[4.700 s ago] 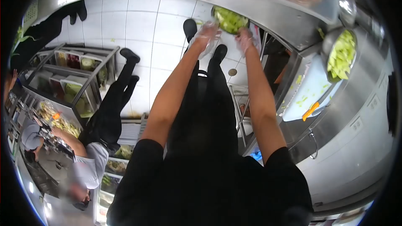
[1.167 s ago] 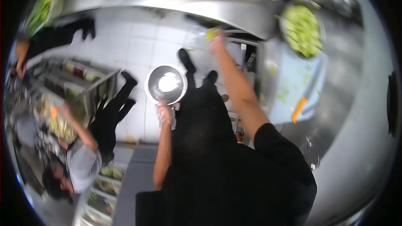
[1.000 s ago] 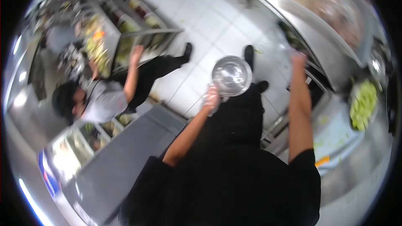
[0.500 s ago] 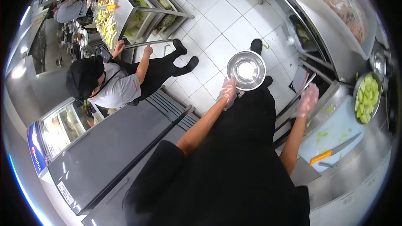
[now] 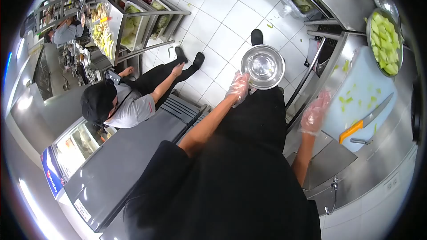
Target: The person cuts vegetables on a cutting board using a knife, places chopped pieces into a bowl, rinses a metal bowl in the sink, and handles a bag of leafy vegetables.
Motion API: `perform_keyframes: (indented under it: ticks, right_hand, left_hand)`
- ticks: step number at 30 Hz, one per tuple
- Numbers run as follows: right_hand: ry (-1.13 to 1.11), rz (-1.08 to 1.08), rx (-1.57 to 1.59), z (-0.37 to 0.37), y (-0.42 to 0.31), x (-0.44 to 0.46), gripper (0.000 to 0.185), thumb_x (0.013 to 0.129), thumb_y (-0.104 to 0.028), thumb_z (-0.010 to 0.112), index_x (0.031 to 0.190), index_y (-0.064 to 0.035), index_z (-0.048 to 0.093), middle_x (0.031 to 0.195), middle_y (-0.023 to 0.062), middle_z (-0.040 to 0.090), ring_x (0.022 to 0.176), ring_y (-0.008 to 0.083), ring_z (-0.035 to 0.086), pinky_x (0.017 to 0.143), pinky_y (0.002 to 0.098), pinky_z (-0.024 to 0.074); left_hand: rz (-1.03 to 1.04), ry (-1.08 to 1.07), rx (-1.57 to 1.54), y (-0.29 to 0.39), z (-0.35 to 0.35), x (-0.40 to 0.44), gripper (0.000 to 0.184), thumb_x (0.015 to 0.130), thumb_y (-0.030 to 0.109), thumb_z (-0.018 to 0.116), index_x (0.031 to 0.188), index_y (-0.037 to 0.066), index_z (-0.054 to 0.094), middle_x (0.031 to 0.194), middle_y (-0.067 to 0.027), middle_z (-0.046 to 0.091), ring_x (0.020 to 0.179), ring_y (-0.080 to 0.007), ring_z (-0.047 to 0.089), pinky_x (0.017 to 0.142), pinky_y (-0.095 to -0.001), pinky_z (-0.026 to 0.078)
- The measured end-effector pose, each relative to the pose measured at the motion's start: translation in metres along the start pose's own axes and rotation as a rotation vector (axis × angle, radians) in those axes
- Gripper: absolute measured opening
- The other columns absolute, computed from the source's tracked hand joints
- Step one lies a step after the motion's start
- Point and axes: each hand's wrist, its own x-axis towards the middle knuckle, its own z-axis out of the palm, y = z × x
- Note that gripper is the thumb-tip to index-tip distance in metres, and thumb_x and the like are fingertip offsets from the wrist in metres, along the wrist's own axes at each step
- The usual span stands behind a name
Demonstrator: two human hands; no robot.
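My left hand [image 5: 239, 87], in a clear plastic glove, grips the near rim of a shiny metal bowl [image 5: 262, 67] held above the floor. No food shows in the bowl. My right hand [image 5: 316, 112], gloved the same way and slightly blurred, is over the near-left edge of a pale blue cutting board [image 5: 342, 122]. Its fingers look loosely stretched out with nothing visible in them. On the board lie a knife with an orange handle [image 5: 351, 131], a small peeler-like tool [image 5: 361, 141] and green scraps. A metal bowl of cut green vegetable pieces [image 5: 384, 43] sits beyond the board.
A co-worker in a grey shirt [image 5: 133, 106] stands at the left by a grey chest-like unit [image 5: 129, 151]. Further back is a steel table [image 5: 116, 29] piled with cut vegetables, above tubs of produce. Tiled floor [image 5: 218, 31] lies ahead; a steel counter [image 5: 391, 106] runs along the right.
The view has turned toward the right counter. My right hand has moved nearer the cutting board's edge, while my left hand keeps hold of the metal bowl. The co-worker's arm has lowered.
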Motion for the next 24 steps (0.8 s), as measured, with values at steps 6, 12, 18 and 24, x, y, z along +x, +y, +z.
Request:
perform_keyframes:
  ticks: [6,12,18,24]
  right_hand:
    - [-0.056,-0.064,-0.063,0.009,0.022,-0.051,0.044,0.088,-0.004,0.053,0.132,-0.0018,0.054,0.143,0.0161,0.046,0.125,0.0367,0.047,0.104,0.0453,0.042]
    - [-0.008,-0.048,0.129,0.023,0.045,-0.067,0.036,0.088,-0.005,0.057,0.125,-0.0037,0.059,0.126,0.016,0.057,0.114,0.0363,0.055,0.098,0.044,0.0462]
    - [-0.025,0.267,1.009,0.108,0.112,-0.092,0.022,0.094,-0.013,0.053,0.111,-0.0022,0.063,0.119,0.0127,0.062,0.105,0.026,0.061,0.088,0.0351,0.0518]
    - [0.069,-0.098,-0.093,0.073,0.086,-0.065,0.02,0.092,-0.019,0.058,0.105,-0.0051,0.065,0.104,0.0081,0.067,0.088,0.0229,0.067,0.075,0.0358,0.0553]
  left_hand:
    - [-0.138,0.112,-0.41,0.028,0.01,-0.027,0.036,0.095,0.034,0.039,0.111,0.004,0.052,0.087,-0.0118,0.064,0.068,-0.0217,0.057,0.062,-0.0376,0.044]
    - [-0.011,0.097,-0.371,0.032,0.016,-0.041,0.045,0.095,0.039,0.037,0.097,0.002,0.063,0.09,-0.012,0.067,0.068,-0.0184,0.058,0.061,-0.0349,0.043]
    - [0.063,0.105,-0.413,0.084,0.0,-0.087,0.044,0.094,0.037,0.042,0.107,-0.001,0.059,0.096,-0.0131,0.063,0.081,-0.0203,0.057,0.071,-0.0368,0.044]
    - [0.231,-0.04,-0.493,0.089,-0.007,-0.091,0.046,0.094,0.034,0.044,0.12,-0.004,0.048,0.103,-0.0133,0.061,0.081,-0.0236,0.063,0.076,-0.0376,0.047]
